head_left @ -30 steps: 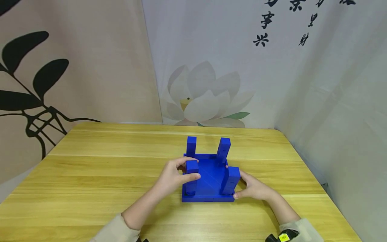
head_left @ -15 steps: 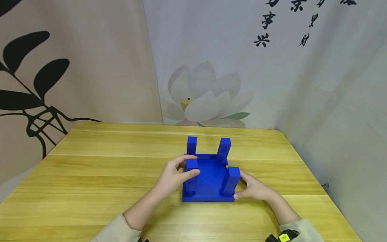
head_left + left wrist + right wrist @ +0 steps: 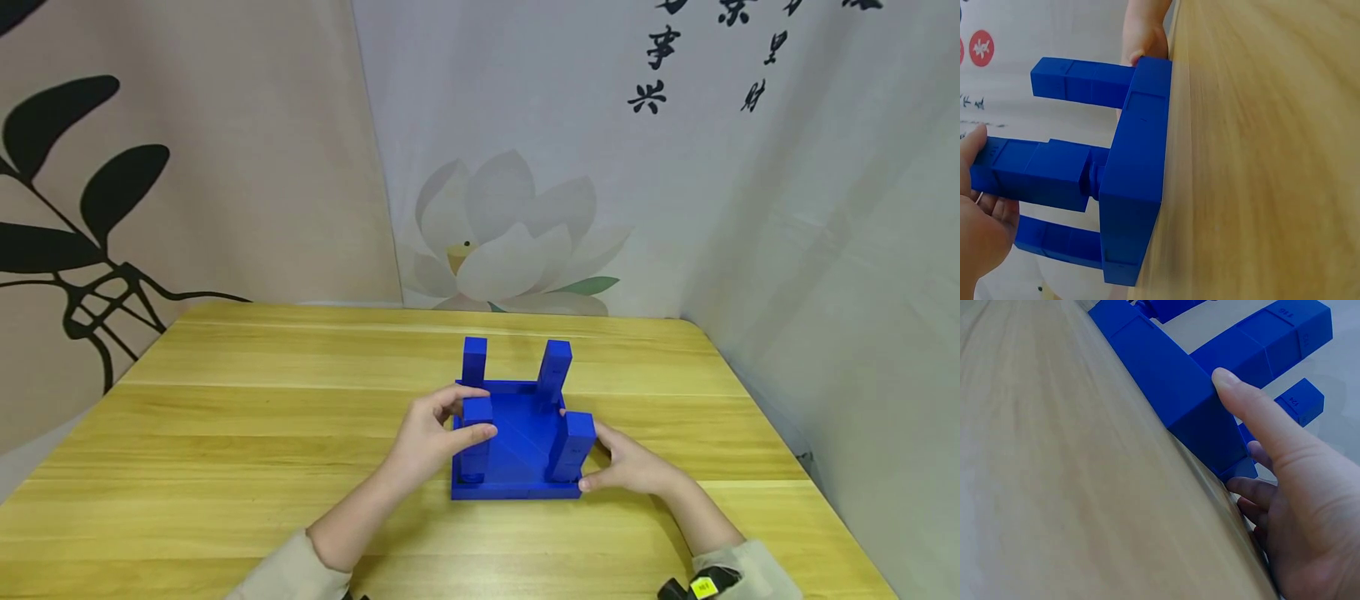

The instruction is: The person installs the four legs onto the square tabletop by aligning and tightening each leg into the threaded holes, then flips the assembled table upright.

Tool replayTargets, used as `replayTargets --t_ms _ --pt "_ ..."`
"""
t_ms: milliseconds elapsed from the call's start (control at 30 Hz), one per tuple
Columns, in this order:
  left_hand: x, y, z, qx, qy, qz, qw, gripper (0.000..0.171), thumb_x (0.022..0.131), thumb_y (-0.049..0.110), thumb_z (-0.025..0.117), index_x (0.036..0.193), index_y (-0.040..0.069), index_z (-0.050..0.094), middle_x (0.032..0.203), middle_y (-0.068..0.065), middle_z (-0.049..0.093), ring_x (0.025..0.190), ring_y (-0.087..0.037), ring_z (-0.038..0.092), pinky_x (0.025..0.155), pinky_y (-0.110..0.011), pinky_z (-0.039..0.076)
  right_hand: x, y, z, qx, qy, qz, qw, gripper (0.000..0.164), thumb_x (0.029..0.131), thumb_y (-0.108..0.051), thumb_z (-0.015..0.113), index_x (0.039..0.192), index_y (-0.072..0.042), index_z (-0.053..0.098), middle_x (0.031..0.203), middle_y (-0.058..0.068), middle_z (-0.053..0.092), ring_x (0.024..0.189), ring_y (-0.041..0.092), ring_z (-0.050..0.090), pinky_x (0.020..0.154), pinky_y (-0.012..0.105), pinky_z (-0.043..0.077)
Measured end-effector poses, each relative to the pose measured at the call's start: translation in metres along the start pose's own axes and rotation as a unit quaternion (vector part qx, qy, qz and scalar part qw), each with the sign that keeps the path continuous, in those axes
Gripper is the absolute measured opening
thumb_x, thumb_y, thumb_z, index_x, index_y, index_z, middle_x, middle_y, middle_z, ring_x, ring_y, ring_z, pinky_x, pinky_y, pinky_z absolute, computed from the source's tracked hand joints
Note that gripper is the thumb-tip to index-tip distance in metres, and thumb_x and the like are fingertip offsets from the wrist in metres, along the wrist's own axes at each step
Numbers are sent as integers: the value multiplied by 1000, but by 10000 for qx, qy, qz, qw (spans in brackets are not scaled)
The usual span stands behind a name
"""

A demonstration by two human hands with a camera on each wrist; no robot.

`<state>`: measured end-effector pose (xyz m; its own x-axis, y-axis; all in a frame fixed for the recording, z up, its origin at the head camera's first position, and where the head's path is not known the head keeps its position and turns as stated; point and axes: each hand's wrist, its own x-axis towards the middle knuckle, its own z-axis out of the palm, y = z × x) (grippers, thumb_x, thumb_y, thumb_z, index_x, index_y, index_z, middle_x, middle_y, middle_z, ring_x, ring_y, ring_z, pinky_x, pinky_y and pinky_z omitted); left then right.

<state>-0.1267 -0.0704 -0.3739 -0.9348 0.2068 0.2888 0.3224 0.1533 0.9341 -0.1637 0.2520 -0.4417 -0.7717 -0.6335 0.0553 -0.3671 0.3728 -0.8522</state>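
A blue square base [image 3: 517, 446] with a raised rim lies on the tabletop, blue legs standing up at its corners like a small upturned table. My left hand [image 3: 420, 433] grips the upper end of the near left leg [image 3: 475, 462] between thumb and fingers. In the left wrist view, a narrow round neck [image 3: 1094, 178] shows between that leg and the base. My right hand [image 3: 633, 467] holds the base's right side at the near corner. Its thumb [image 3: 1229, 381] presses the rim beside the near right leg [image 3: 1266, 344], with the fingers along the outer side.
The far left leg [image 3: 474, 358] and far right leg [image 3: 555, 367] rise from the back corners. The wooden table [image 3: 225, 433] reaches back to a printed curtain [image 3: 525, 167]. Another curtain [image 3: 840, 250] hangs along the right edge.
The near left leg and the left fingers on it have shifted very slightly. The base and the right hand stay where they were.
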Motion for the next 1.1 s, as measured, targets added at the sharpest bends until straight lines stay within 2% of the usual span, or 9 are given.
replayTargets --t_ms 233,333,500,667,767,933,1100 --pt "-1 -1 1 -22 -165 285 9995 37 75 13 83 110 8 71 88 -2 60 80 -18 54 71 -29 48 1 1 0 -13 -47 -72 10000 96 75 -17 82 152 -7 25 151 4 33 139 31 20 110 49 14" --pt "-1 0 2 -51 -196 331 9992 36 76 13 82 110 7 71 88 -2 59 81 -18 53 75 -29 49 1 2 0 -2 -72 -94 9999 97 76 -17 82 152 -8 24 152 5 32 140 31 19 110 46 14" --pt "-1 -1 2 -117 -258 325 9991 36 77 13 81 111 7 70 85 -2 55 81 -19 51 78 -29 49 1 2 0 -1 -62 -68 10000 97 76 -17 82 152 -8 24 152 5 32 140 31 19 109 30 15" --pt "-1 -2 0 -143 -363 299 9988 35 78 12 80 111 8 70 82 -3 46 80 -28 47 71 -26 44 0 1 0 12 -33 -17 10000 96 75 -18 83 151 -8 25 151 3 34 139 30 21 108 24 16" --pt "-1 -3 -1 -146 -427 220 9987 35 80 12 79 113 8 69 82 -5 42 79 -27 44 65 -25 40 0 0 0 36 -23 -9 10000 96 75 -18 83 151 -8 26 151 3 34 139 31 21 107 22 16" --pt "0 -3 -3 -143 -500 34 9986 37 82 13 77 117 9 67 84 -13 40 77 -20 42 58 -24 35 0 0 0 41 -46 -36 10000 96 76 -17 82 152 -8 25 151 4 33 139 31 21 108 22 16" --pt "0 -3 -4 -128 -561 10 9983 40 83 15 76 121 10 66 86 -15 40 80 -22 42 60 -24 36 0 0 0 25 -64 -43 10000 97 75 -16 82 152 -11 24 152 4 32 140 31 20 110 36 15"
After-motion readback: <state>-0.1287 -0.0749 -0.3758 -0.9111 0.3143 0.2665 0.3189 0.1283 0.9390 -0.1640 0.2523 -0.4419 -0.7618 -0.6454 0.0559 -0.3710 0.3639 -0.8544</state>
